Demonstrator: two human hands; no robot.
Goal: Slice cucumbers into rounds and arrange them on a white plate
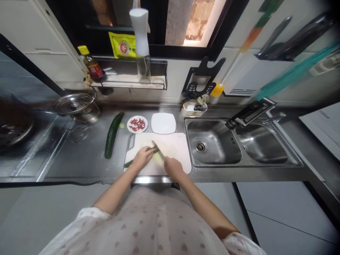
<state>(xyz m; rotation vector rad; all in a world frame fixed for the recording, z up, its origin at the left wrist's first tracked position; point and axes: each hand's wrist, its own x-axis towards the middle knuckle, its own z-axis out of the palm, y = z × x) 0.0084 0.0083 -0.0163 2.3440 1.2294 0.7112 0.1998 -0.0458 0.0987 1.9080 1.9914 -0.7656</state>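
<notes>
On the white cutting board (180, 150), my left hand (142, 157) is closed over a cucumber piece (128, 163); its dark green end shows left of my wrist. My right hand (173, 167) grips the handle of a kitchen knife (159, 151). The blade slants up and left, its tip right beside my left fingertips. Pale green cut pieces (157, 158) lie under and beside the blade, somewhat blurred. A whole cucumber (113, 136) rests on the steel counter left of the board, with a small green piece (122, 125) near its upper end.
Behind the board are a plate of chopped red pieces (137, 124) and a white square plate (163, 123). A double sink (212, 141) with a black faucet (249, 113) is at right. A lidded steel pot (79, 108) stands at left, below a wall rack (127, 84) with bottles.
</notes>
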